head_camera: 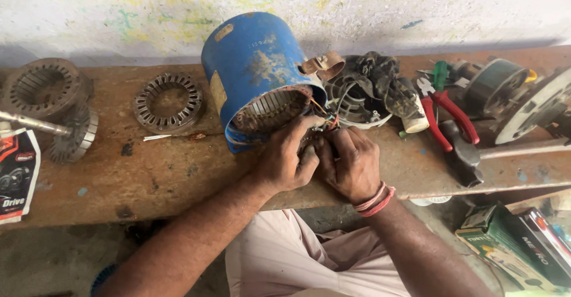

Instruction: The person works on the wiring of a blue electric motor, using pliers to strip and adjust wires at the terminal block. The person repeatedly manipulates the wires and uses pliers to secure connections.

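Grip: left hand (284,160) and right hand (351,163), fingers closed, apparently pinching thin coloured wire leads (324,120) at the mouth of a dented blue cylindrical metal motor housing (253,65), lying tilted on the rusty brown counter (154,172). Housing likely heavy, rigid; leads flexible, fragile, best held near their ends. Red-handled pliers (446,115) lie right.

A single head-worn view was used, aimed steeply down and forward from close above the worktop (148,172), with the painted wall (119,11) seen at the far edge.
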